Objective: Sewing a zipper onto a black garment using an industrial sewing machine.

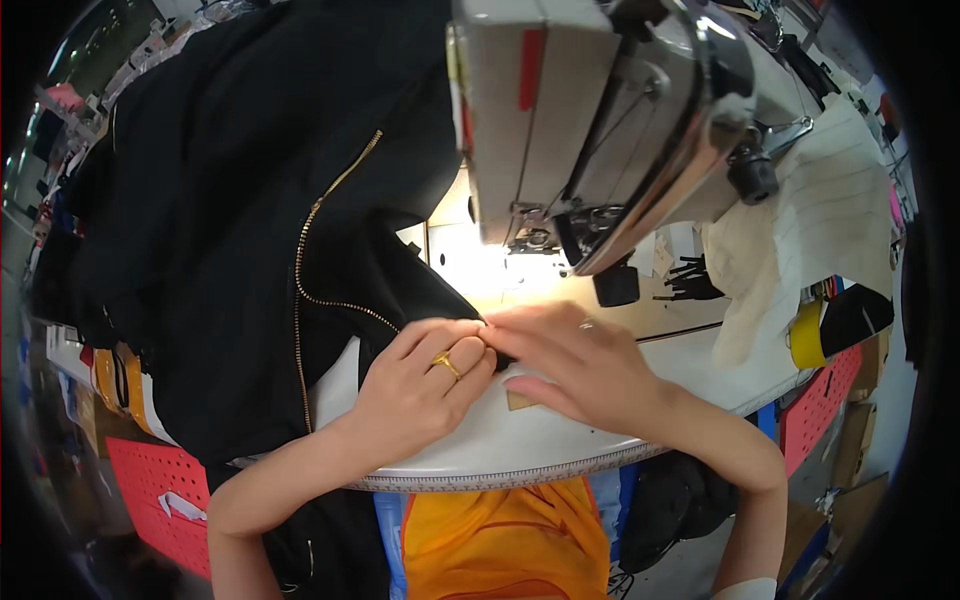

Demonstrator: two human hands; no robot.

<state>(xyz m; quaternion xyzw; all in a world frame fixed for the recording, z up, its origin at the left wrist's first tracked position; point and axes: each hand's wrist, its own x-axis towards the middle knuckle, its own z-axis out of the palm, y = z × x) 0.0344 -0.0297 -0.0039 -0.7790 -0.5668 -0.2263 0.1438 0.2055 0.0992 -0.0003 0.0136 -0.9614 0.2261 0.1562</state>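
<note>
A black garment (200, 200) with a gold zipper (300, 270) covers the left part of the white sewing table (480, 440). Its folded lower edge is pinched in the fingers of my left hand (425, 380), which wears a gold ring, just in front of the sewing machine (530, 100). My right hand (580, 370) meets the left at that edge, fingertips closed on the fabric and thumb lower, over a small tan piece (522, 400). Both hands partly hide the edge. The machine's lit needle area lies behind my hands.
At the right are cream fabric (765, 210), a yellow tape roll (805, 335) and black strips (690, 280). Red perforated panels (155, 490) flank the table. A measuring tape (520, 470) runs along the front edge, above orange fabric (505, 540) at my lap.
</note>
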